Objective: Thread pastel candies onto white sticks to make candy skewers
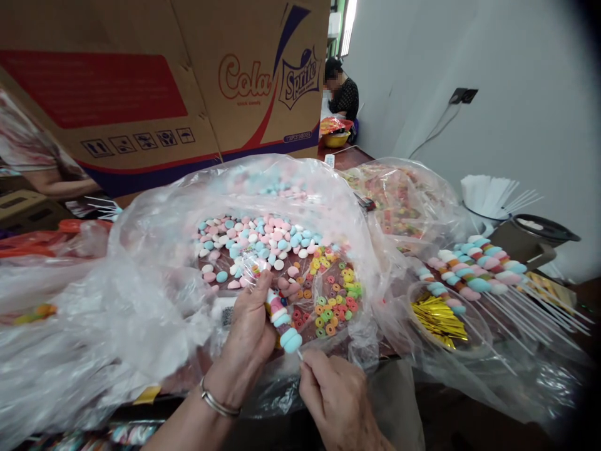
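Observation:
A candy skewer (284, 322) with pink, white and blue pieces on a white stick slants between my hands. My left hand (251, 316), a metal bangle at its wrist, is closed round the skewer's upper end. My right hand (335, 391) pinches the bare stick just below the lowest blue candy. Beyond my hands, pink, white and blue candies (263, 238) lie loose inside a big clear plastic bag (154, 194). Small coloured candy rings (335, 307) are scattered to the right of the skewer. The upper tip of the skewer is partly hidden by my left fingers.
A large cardboard box (201, 75) stands behind the bag. To the right are finished skewers (479, 266), a tub of gold twist ties (439, 319), white sticks (491, 194) and a dark jug (526, 238). One person (345, 94) sits far back; another person's arm (61, 178) shows at left.

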The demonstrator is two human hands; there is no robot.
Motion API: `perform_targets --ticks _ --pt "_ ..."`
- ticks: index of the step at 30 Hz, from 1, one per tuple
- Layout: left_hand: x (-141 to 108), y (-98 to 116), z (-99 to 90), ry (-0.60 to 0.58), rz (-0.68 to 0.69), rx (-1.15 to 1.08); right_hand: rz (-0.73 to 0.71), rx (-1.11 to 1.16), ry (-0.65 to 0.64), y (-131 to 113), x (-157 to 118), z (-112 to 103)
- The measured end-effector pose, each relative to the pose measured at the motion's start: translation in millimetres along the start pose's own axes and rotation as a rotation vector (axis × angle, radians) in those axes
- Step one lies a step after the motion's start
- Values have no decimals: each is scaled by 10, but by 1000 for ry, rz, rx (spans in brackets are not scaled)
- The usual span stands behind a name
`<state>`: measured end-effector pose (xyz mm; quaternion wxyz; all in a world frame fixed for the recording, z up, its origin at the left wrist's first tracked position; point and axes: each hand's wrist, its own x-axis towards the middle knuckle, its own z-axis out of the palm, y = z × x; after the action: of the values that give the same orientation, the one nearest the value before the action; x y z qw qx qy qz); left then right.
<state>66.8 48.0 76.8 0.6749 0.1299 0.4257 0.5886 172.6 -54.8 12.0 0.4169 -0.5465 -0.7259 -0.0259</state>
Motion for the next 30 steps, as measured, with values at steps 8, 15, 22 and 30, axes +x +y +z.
perform_targets --ticks 8,15,22,30 --pt "-48 -57 1 -21 -39 19 -3 -181 163 -14 31 44" --pt "-169 -272 -89 -88 -62 -4 861 914 -259 -125 85 55" --pt "-110 -114 -139 -143 -97 14 881 988 -290 -47 70 -32" --pt "64 115 21 -202 41 -35 473 554 -237 -75 90 -114"
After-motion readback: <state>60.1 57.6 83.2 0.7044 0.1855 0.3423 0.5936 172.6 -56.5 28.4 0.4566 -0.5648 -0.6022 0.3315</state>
